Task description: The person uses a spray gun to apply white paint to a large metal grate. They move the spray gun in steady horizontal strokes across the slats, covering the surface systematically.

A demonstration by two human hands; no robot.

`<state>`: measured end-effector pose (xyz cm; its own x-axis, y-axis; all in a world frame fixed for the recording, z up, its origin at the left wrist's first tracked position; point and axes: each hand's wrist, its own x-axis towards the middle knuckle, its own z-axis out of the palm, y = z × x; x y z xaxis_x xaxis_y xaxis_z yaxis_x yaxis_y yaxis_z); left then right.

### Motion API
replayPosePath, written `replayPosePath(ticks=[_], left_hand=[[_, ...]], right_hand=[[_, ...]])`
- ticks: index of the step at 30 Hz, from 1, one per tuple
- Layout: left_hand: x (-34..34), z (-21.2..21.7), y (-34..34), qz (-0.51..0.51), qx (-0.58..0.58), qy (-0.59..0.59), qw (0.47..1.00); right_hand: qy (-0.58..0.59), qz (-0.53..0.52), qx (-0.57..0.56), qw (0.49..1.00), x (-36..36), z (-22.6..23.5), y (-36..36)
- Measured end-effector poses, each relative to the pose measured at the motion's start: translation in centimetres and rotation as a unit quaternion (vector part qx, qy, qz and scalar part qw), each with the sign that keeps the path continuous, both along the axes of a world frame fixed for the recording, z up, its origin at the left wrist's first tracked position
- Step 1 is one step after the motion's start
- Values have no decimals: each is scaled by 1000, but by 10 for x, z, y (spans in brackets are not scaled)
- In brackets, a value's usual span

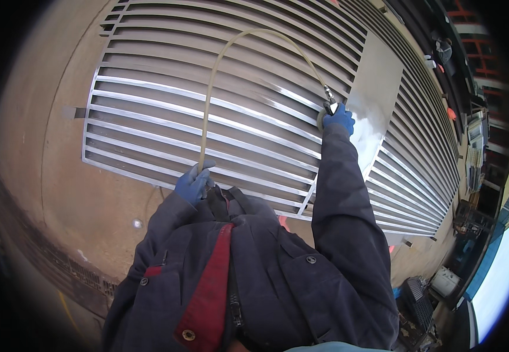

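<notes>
In my blue-gloved right hand (339, 121), stretched far forward over a large slatted metal panel (201, 138), is what looks like a spray gun (332, 107) with a metal hose fitting; the hand hides most of it. From that fitting a pale yellowish air hose (253, 31) arches up and back toward my body. My left hand (194, 183), also gloved in blue, closes round the hose near the panel's near edge. Nearer slats and part of the flat plate (375, 64) are bright silver, fading softly into dull grey-brown further away.
The panel lies low over a brown concrete floor (61, 146). Another slatted section (422, 138) extends to the right of the plate. Beyond it are an orange object (452, 114), stacked racks (476, 141) and another person (443, 51). A dark crate (416, 302) stands at lower right.
</notes>
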<state>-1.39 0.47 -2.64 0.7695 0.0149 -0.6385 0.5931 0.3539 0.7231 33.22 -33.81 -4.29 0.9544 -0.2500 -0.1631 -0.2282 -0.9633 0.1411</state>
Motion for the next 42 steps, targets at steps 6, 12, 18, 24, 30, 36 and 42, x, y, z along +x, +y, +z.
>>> replayPosePath(ticks=[6,12,18,24,30,36,42], left_hand=[[6,12,-2,1,-1,35,999],[3,21,6,35,22,22,999],[3,16,10,26,52,0,998],[4,18,0,3,10,34,999],[1,23,-6,-32,51,23,998],[-13,28,-9,0,88,5,996],[-37,22,-7,29,111,-7,993]], right_hand=[[13,38,48,998,-16,0,60],[26,155,128,979,-30,-14,154],[33,140,141,979,-30,-13,146],[-34,39,93,994,-14,-8,29],[-63,-4,85,994,-7,-13,-13],[-30,89,145,985,-32,-14,80],[10,215,178,960,-50,-17,163]])
